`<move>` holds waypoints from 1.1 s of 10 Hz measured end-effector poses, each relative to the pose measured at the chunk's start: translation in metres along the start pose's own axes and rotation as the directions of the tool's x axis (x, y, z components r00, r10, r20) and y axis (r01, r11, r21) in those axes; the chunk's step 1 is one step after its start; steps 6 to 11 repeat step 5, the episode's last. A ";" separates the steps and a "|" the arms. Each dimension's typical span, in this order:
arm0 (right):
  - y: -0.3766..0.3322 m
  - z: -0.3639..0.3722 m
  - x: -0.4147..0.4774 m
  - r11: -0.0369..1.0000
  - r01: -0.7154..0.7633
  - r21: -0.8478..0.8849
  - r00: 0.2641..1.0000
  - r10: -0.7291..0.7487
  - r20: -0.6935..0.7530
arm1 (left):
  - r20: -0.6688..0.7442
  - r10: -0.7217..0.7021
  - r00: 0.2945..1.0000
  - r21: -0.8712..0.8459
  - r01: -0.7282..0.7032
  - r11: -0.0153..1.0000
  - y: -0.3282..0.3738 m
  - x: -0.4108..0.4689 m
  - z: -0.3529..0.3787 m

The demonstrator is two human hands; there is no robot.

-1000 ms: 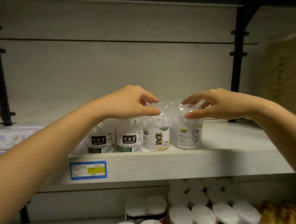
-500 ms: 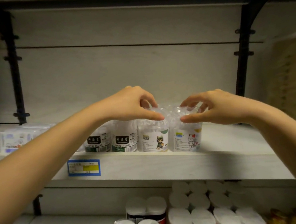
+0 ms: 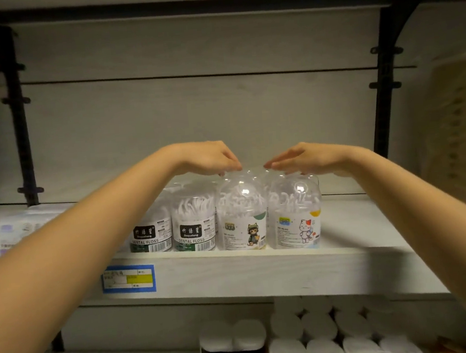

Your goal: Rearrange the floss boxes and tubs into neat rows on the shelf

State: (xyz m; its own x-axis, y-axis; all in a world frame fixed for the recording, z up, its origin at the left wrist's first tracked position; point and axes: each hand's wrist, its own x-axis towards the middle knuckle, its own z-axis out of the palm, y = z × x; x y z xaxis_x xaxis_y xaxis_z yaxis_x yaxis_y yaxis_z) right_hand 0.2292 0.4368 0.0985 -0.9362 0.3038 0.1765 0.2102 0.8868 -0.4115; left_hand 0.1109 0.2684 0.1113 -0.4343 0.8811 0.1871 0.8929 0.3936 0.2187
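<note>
Four floss tubs stand in a row at the front edge of the grey shelf [image 3: 263, 270]: two black-labelled "Dental Floss" tubs [image 3: 193, 222] on the left, then a clear domed tub with a cat-in-hat label [image 3: 243, 218] and one with a white-cat label [image 3: 295, 216]. My left hand [image 3: 210, 158] hovers over the cat-in-hat tub, its fingertips pointing down and touching the dome. My right hand [image 3: 310, 159] lies palm-down over the white-cat tub, fingers nearly straight. Flat floss boxes [image 3: 12, 234] sit blurred at the shelf's far left, partly behind my left forearm.
A blue and yellow price tag [image 3: 128, 279] is stuck on the shelf's front edge. Black upright brackets [image 3: 382, 82] frame the bay on both sides. The shelf below holds white paper rolls [image 3: 318, 336]. Bare shelf board extends to the right of the tubs.
Both hands have let go of their pinch on the two domed tubs and risen, now resting with fingertips on the domes. The tubs stand where they were.
</note>
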 end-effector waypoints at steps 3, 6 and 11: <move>-0.001 -0.007 -0.002 0.999 -0.039 0.000 0.999 0.039 0.009 | 0.050 0.019 0.999 -0.055 -0.016 0.998 -0.003 0.000 -0.005; -0.004 -0.007 -0.007 0.999 -0.043 -0.004 0.999 0.043 -0.012 | 0.006 0.048 0.999 0.000 -0.048 0.999 0.001 0.000 -0.004; -0.004 -0.007 -0.007 0.999 -0.043 -0.004 0.999 0.043 -0.012 | 0.006 0.048 0.999 0.000 -0.048 0.999 0.001 0.000 -0.004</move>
